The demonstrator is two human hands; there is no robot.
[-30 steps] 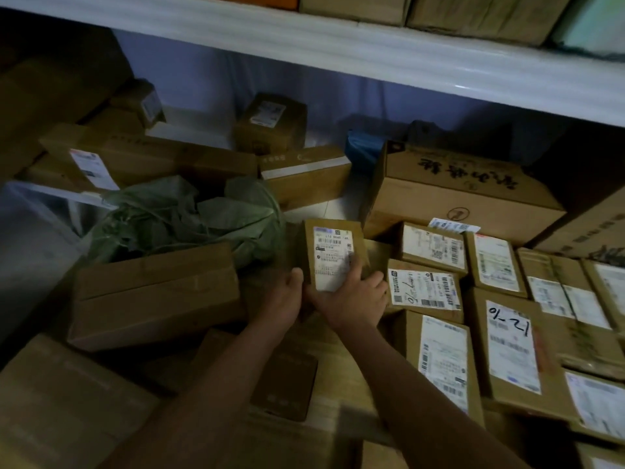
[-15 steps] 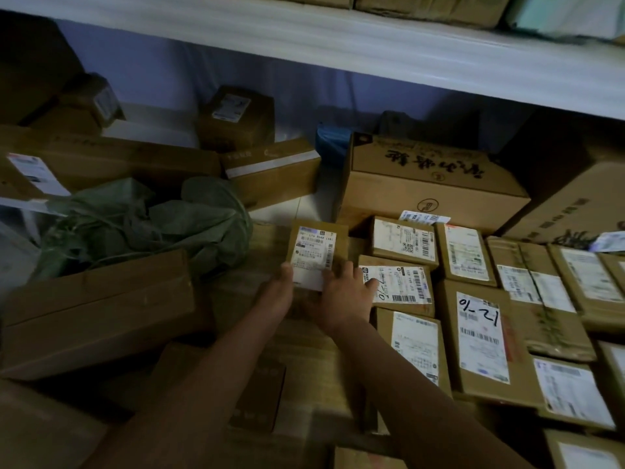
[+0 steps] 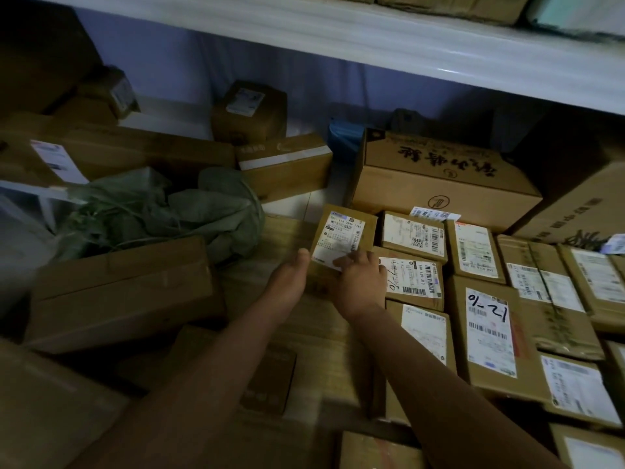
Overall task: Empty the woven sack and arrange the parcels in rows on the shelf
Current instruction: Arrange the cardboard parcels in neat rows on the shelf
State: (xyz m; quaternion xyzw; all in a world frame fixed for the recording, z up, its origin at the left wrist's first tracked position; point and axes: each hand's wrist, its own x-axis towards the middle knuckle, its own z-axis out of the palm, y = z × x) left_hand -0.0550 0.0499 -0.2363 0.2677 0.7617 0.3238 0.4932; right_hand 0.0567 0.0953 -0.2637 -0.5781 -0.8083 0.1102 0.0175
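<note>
1. Both hands are on one small labelled parcel (image 3: pixel 343 243): the left hand (image 3: pixel 287 282) lies against its left side with straight fingers, and the right hand (image 3: pixel 360 282) rests on its near end with the fingers (image 3: pixel 348 260) spread flat over the lower edge of the white label.
2. Neither hand is curled round the parcel; they press it from the side and from above.
3. That parcel sits at the left end of the rows of parcels, touching the labelled parcel (image 3: pixel 411 277) to its right and just beside another (image 3: pixel 414 235) behind that one.
4. More labelled parcels fill the right part of the shelf in rows, among them one marked "01-21" (image 3: pixel 488 331).
5. A large carton with dark printed characters (image 3: pixel 443 179) stands behind the rows, toward the back of the shelf.
6. The green woven sack (image 3: pixel 162 211) lies crumpled to the left, well apart from the hands, with a long plain carton (image 3: pixel 121 289) in front of it.
7. A white shelf board (image 3: pixel 372 38) runs overhead.
</note>
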